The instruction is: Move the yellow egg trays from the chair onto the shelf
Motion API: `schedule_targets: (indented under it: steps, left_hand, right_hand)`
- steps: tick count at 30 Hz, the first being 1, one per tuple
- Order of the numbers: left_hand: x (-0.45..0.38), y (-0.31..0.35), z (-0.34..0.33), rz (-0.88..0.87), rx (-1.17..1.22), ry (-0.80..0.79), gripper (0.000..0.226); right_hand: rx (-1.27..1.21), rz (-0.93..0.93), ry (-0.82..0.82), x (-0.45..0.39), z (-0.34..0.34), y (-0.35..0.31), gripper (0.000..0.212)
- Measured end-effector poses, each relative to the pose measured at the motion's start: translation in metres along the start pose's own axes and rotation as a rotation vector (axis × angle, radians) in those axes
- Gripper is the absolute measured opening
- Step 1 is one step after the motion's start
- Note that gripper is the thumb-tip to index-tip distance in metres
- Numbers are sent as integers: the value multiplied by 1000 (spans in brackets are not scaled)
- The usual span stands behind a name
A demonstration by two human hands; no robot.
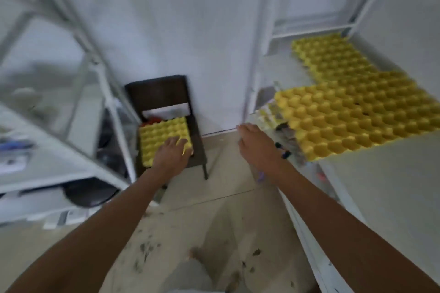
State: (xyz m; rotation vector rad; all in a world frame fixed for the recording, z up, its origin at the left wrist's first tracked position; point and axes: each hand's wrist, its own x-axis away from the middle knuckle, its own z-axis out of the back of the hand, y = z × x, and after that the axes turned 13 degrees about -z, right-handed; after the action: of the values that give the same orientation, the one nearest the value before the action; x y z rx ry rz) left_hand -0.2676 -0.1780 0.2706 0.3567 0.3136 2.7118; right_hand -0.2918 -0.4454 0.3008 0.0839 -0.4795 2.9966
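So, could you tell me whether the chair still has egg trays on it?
Yes. Yellow egg trays lie flat on the chair seat, with the left hand on their near corner.

The near corner of the yellow egg tray (162,140) on the chair (164,95) is hidden beneath the left hand (172,156). Shelf trays (362,114) are cut off at the right edge. The whole view is motion-blurred.

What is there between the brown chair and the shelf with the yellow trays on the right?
In the head view, only bare pale floor and white wall lie between the chair and the shelf. The right hand hangs over that gap, empty.
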Motion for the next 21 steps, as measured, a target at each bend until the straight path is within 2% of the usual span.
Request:
schedule_targets:
  steps: [2, 5, 7, 10, 14, 18, 21]
  left_hand:
    - [44, -36, -12, 94, 7, 2, 49]
    - [105, -86, -42, 170, 12, -76, 46]
    - [138, -112, -64, 250, 100, -101, 49]
    - [169, -139, -91, 303, 171, -183, 59]
    - [170, -165, -106, 254, 222, -288, 64]
    - [137, -174, -95, 170, 213, -286, 63]
    - [99, -178, -89, 125, 229, -261, 62]
  right_hand:
    - [61, 43, -112, 2, -39, -34, 40]
    - [159, 42, -310, 6, -96, -81, 36]
    - [223, 51, -390, 11, -130, -106, 33]
    - [350, 78, -378, 20, -167, -137, 35]
    - [420, 10, -360, 30, -185, -166, 37]
    - [373, 8, -290, 22, -181, -182, 33]
    - [338, 7, -357, 2, -183, -180, 35]
